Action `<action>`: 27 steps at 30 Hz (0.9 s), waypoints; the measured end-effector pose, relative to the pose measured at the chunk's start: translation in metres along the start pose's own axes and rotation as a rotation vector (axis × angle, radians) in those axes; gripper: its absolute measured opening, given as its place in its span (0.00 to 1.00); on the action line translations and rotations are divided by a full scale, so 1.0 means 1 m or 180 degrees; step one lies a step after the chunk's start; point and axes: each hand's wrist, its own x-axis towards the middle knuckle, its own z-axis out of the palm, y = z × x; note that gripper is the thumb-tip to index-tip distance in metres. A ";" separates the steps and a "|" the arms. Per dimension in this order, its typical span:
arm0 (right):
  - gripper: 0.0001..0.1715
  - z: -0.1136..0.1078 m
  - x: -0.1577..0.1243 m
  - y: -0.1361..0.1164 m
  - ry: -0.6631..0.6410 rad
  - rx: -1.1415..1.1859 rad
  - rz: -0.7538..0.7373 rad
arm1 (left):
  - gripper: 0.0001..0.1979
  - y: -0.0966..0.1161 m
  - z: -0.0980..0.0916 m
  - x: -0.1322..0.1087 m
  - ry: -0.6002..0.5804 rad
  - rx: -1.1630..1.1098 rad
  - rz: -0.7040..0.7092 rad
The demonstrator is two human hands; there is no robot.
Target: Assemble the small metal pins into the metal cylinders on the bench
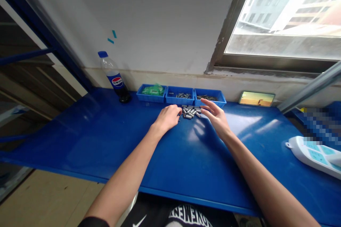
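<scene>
Several small silvery metal cylinders [189, 112] lie in a loose pile on the blue table [128, 138]. At the pile's left edge is my left hand [168, 117], its fingers curled closed; what they hold, if anything, is hidden or too small to name. To the right of the pile, my right hand [216, 115] hovers with thumb and fingers apart, near the front of the right blue tray [223, 103], which holds thin metal pins. More cylinders sit in the middle blue tray [170, 101]. Green plastic packets [154, 89] fill the left blue tray [142, 98].
A cola bottle [117, 79] stands at the back left. Against the wall on the right leans a phone [256, 99]. A white power strip [314, 154] lies at the right, near a slanted metal post [309, 87]. The table's front edge [186, 198] runs before my body.
</scene>
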 end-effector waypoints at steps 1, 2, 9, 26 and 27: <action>0.28 -0.001 0.000 0.001 -0.0024 -0.0028 0.0032 | 0.11 0.000 0.001 0.000 -0.0005 -0.0016 -0.0005; 0.27 -0.001 0.000 0.002 -0.0042 -0.0054 0.0059 | 0.12 0.000 0.002 0.001 -0.0004 -0.0030 0.0004; 0.22 0.004 -0.002 0.001 -0.0143 -0.0159 0.0116 | 0.13 0.003 0.008 0.001 0.0087 0.0050 0.0313; 0.18 0.005 -0.002 0.003 -0.0244 -0.0096 0.0162 | 0.11 0.011 0.002 0.005 0.1234 -0.1547 0.0475; 0.18 0.006 -0.002 0.001 -0.0247 -0.0069 0.0181 | 0.08 0.012 0.002 0.005 0.1213 -0.1618 0.0474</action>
